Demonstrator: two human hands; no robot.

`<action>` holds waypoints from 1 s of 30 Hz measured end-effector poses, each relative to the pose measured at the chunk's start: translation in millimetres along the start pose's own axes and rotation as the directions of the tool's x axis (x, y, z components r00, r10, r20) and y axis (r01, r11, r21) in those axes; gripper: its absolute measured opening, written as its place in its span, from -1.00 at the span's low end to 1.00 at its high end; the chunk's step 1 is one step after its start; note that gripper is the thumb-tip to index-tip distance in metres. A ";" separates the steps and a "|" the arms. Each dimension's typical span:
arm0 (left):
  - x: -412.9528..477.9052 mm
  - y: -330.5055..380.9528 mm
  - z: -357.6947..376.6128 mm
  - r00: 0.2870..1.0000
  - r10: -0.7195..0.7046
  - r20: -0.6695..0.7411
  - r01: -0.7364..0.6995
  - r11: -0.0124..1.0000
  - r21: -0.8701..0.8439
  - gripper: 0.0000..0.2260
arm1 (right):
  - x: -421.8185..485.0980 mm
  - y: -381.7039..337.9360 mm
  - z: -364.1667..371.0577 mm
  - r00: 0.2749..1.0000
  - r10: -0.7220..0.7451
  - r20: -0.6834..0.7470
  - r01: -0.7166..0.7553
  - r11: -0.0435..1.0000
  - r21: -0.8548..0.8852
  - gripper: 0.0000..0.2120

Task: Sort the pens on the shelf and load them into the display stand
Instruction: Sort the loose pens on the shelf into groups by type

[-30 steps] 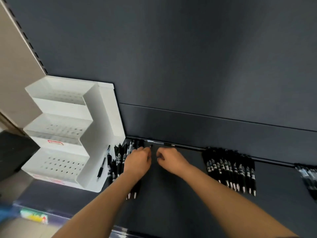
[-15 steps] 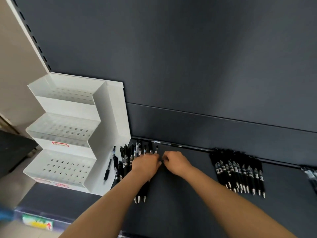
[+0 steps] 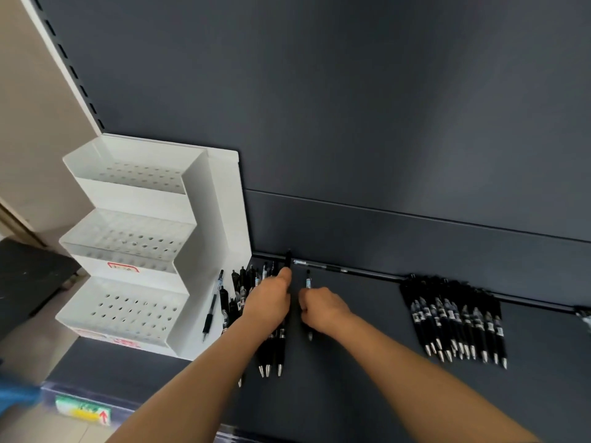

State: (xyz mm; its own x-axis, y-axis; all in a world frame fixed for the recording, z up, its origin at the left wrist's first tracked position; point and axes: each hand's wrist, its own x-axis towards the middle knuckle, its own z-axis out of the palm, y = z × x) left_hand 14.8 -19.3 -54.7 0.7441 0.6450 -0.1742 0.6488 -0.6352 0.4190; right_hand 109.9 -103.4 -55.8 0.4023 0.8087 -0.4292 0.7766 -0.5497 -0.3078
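A white three-tier display stand (image 3: 128, 238) with rows of holes stands at the shelf's left end. A cluster of black pens (image 3: 246, 289) lies just right of it. My left hand (image 3: 270, 302) rests on this cluster and pinches a black pen (image 3: 287, 263) that points toward the back wall. My right hand (image 3: 321, 306) sits close beside it, fingers curled round a pen with a blue label (image 3: 308, 281). A second neat row of black pens (image 3: 460, 318) lies further right.
One pen (image 3: 212, 303) lies on the stand's white base. Another pen (image 3: 323, 266) lies along the back edge of the dark shelf (image 3: 367, 362). More pens show at the far right edge (image 3: 583, 318). A price label (image 3: 83, 412) is on the shelf front.
Both hands have drawn slightly apart. My left hand now has a black pen raised from the cluster, and my right hand holds a separate blue-labelled pen.
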 end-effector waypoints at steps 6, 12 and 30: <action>7.1 39.3 15.4 0.987 0.159 -0.001 -0.159 0.986 -0.045 -0.78 | -26.6 39.9 -17.6 0.985 0.118 -0.128 -0.102 0.987 0.127 -0.90; 5.5 110.6 41.9 0.961 0.268 0.071 -0.262 0.962 -0.080 -0.78 | -65.3 107.7 -38.3 0.913 0.260 -0.315 -0.195 0.955 0.223 -0.77; -7.9 283.8 125.2 0.960 0.259 0.108 -0.273 0.951 0.147 -0.79 | -169.8 299.4 -58.5 0.862 0.400 -0.312 -0.303 0.899 0.315 -0.70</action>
State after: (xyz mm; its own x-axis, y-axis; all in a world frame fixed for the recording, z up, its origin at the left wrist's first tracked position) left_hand 213.0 -257.8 -46.0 0.8993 0.4089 -0.1553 0.4374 -0.8424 0.3148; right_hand 302.4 -393.1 -25.4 0.8084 0.5428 -0.2278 0.4238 -0.8053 -0.4147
